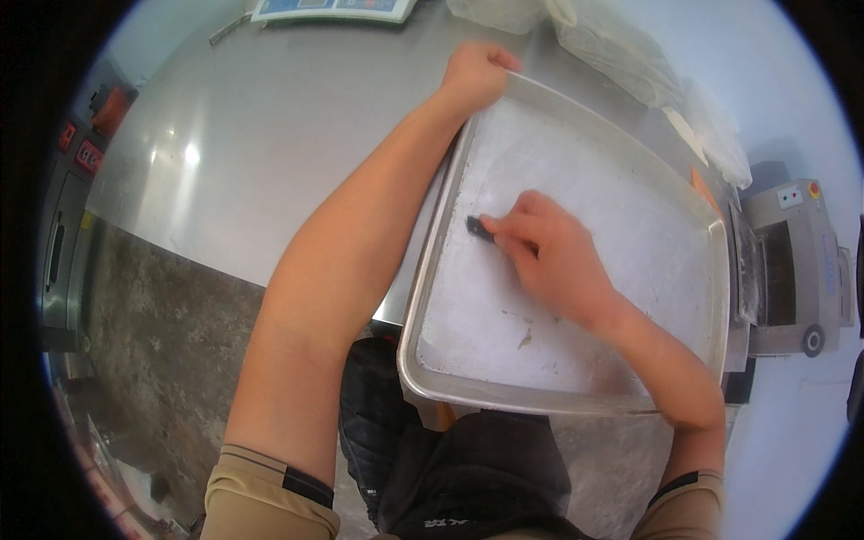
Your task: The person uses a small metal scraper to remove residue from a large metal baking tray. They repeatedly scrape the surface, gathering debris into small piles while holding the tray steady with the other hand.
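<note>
A rectangular metal sheet pan (580,169) lies before me, its near end reaching past the table's front edge. My left hand (476,74) grips the rim at the far left corner. Between the thumb and fingers of my right hand (553,250) is a small dark flat blade or scraper (480,229). It rests on or just above the pan's floor, close to the left wall. Dark flakes of residue (525,337) lie on the pan's floor nearer to me, left of my right forearm. Part of the pan is hidden beneath that forearm.
The stainless steel table (270,135) extends to the left. At its back stands a digital scale (334,9). Clear plastic bags (621,54) lie behind the pan. A metal machine (796,270) with buttons stands at right, and an oven-like unit (61,243) at far left.
</note>
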The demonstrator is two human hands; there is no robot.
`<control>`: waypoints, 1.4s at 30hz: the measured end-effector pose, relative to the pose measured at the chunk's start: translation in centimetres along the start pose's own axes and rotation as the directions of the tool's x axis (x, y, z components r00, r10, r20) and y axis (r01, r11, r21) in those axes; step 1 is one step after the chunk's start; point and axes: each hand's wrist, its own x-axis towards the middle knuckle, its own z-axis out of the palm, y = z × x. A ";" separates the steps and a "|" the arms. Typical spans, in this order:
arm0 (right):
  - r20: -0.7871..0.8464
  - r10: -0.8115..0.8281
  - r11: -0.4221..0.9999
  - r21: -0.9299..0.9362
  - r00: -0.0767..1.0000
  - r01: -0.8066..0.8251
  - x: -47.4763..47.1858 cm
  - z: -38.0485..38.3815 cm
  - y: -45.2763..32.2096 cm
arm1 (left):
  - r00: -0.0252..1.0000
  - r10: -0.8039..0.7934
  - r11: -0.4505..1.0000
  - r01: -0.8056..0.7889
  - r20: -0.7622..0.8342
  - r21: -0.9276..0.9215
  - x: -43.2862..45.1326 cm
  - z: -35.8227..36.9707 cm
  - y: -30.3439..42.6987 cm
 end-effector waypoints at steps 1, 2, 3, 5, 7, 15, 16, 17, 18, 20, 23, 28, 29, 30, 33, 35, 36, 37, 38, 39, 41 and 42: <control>-0.005 -0.024 1.000 0.002 1.000 0.024 -0.4 0.0 -0.2 | 1.000 0.024 1.000 -0.024 -0.007 0.004 0.0 0.0 0.0; -0.008 -0.039 0.999 0.016 0.999 0.040 -0.8 0.1 -0.4 | 1.000 0.029 1.000 -0.029 -0.007 0.001 0.0 -0.1 0.0; -0.005 -0.040 0.999 0.031 0.999 0.040 -1.0 0.1 -0.4 | 1.000 0.004 1.000 -0.004 0.002 -0.001 0.0 -0.1 0.1; -0.012 -0.045 0.994 0.097 0.999 0.046 -1.0 0.0 0.0 | 1.000 0.026 1.000 -0.026 -0.009 0.016 0.0 0.0 0.2; -0.041 -0.003 0.992 0.129 0.999 0.009 -0.7 -0.1 0.9 | 0.999 0.029 0.999 -0.029 -0.013 0.024 -0.1 -0.1 0.2; -0.263 0.227 0.972 0.002 0.938 -0.235 7.6 -2.5 10.3 | 1.000 -0.003 0.999 0.004 0.018 -0.041 0.3 0.3 -0.5; -0.261 0.229 0.972 0.002 0.938 -0.237 8.4 -2.7 11.1 | 0.998 0.056 0.998 -0.056 -0.007 -0.026 0.4 0.2 -0.4; -0.256 0.271 0.961 0.009 0.928 -0.278 9.0 -2.6 11.6 | 0.997 0.072 0.997 -0.072 -0.017 -0.003 0.2 0.3 -0.4; -0.264 0.240 0.969 0.001 0.934 -0.249 9.5 -2.5 11.9 | 0.998 0.059 0.998 -0.059 -0.012 0.025 0.1 0.3 -0.3; -0.284 0.252 0.965 0.000 0.925 -0.263 10.2 -2.4 12.2 | 0.999 0.039 0.999 -0.039 -0.012 0.013 -0.1 0.2 0.0; -0.298 0.256 0.961 -0.022 0.920 -0.275 10.8 -2.1 12.2 | 0.999 0.030 0.999 -0.030 -0.018 0.014 -0.3 0.1 0.4; -0.302 0.230 0.968 -0.031 0.925 -0.251 11.4 -2.1 12.0 | 0.999 0.046 0.998 -0.045 -0.027 0.033 -0.3 0.2 0.4; -0.297 0.235 0.967 -0.025 0.925 -0.254 11.4 -2.1 12.0 | 0.998 0.061 0.998 -0.061 -0.025 0.031 -0.3 0.2 0.3; -0.289 0.237 0.967 -0.018 0.928 -0.252 11.4 -2.0 11.9 | 0.998 0.053 0.998 -0.052 -0.017 0.031 -0.2 0.1 0.3; -0.267 0.231 0.970 -0.009 0.936 -0.242 11.5 -1.8 11.6 | 0.999 0.040 0.999 -0.040 -0.002 0.029 0.0 0.1 0.2; -0.248 0.212 0.975 -0.013 0.945 -0.222 11.4 -1.6 11.3 | 0.999 0.050 0.998 -0.049 -0.019 0.033 -0.1 0.1 0.1; -0.245 0.198 0.977 -0.023 0.949 -0.210 11.4 -1.6 11.1 | 0.999 0.042 0.998 -0.041 -0.022 0.037 -0.1 0.2 0.1; -0.243 0.185 0.979 -0.033 0.952 -0.199 11.3 -1.5 10.9 | 0.998 0.051 0.998 -0.050 -0.023 0.041 0.0 0.3 0.1; -0.241 0.172 0.981 -0.043 0.955 -0.188 11.3 -1.5 10.7 | 0.998 0.061 0.997 -0.060 -0.025 0.044 0.0 0.2 0.1; -0.238 0.154 0.984 -0.053 0.959 -0.171 11.2 -1.4 10.4 | 0.997 0.072 0.996 -0.071 -0.027 0.048 0.0 0.2 0.1; -0.232 0.120 0.988 -0.071 0.965 -0.140 10.9 -1.2 9.9 | 0.998 0.056 0.998 -0.055 -0.024 0.037 -0.1 0.3 0.1; -0.224 0.118 0.987 -0.077 0.967 -0.138 10.7 -1.1 9.6 | 1.000 0.024 0.999 -0.023 -0.016 0.036 -0.1 0.2 0.2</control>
